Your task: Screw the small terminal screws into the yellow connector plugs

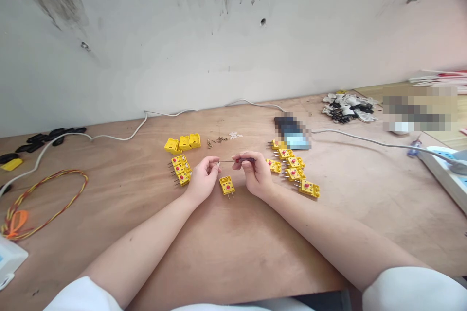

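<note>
My right hand is closed round the handle of a screwdriver, its thin shaft pointing left. The fingers of my left hand are pinched together at the screwdriver's tip; whatever small thing they hold there is too small to make out. Between and just below the hands, a yellow plug half with a red centre and two metal pins lies on the table. Beside my left hand is a column of similar yellow plug halves. More of them lie to the right of my right hand.
Yellow covers, small brass screws and white bits lie beyond the hands. A phone is at back right, near a pile of black and white parts. White cable, twisted wire and a power strip flank the space.
</note>
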Demonstrator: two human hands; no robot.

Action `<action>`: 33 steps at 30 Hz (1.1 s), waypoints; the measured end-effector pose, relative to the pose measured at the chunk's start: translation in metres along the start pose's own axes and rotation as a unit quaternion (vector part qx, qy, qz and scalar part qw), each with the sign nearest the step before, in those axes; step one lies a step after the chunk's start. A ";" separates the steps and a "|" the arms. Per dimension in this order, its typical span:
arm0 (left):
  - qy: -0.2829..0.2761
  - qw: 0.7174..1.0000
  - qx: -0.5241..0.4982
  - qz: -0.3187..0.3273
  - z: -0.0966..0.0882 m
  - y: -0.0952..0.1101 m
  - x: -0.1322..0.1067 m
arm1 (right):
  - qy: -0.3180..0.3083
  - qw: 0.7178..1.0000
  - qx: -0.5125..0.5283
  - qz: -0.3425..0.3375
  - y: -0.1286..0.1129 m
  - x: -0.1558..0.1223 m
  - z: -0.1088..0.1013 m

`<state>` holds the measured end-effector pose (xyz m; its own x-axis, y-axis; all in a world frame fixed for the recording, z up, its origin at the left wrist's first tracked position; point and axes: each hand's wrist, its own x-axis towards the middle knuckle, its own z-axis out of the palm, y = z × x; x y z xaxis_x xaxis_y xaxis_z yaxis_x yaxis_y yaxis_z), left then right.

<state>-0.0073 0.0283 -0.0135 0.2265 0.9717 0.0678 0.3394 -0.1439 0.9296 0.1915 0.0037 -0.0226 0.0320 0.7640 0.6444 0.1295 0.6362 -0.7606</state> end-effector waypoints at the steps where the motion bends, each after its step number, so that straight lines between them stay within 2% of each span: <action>1: 0.000 1.000 0.000 -0.003 0.000 0.000 0.000 | 0.000 1.000 -0.001 0.001 0.000 0.000 0.000; 8: 0.003 1.000 -0.001 -0.005 0.000 0.001 0.000 | -0.003 1.000 -0.006 0.021 0.003 0.001 0.000; 20: -0.022 1.000 0.007 0.013 0.000 0.002 -0.001 | 0.051 0.996 -0.023 0.064 -0.001 0.008 0.000; 33: -0.070 0.995 0.054 0.053 0.000 0.008 -0.004 | -0.065 0.996 -0.052 -0.028 0.011 -0.003 -0.005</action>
<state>-0.0058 0.0231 -0.0066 0.3890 0.9153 0.1049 0.4016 -0.2709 0.8748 0.1974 0.0078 -0.0328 -0.1066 0.7397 0.6645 0.2300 0.6685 -0.7072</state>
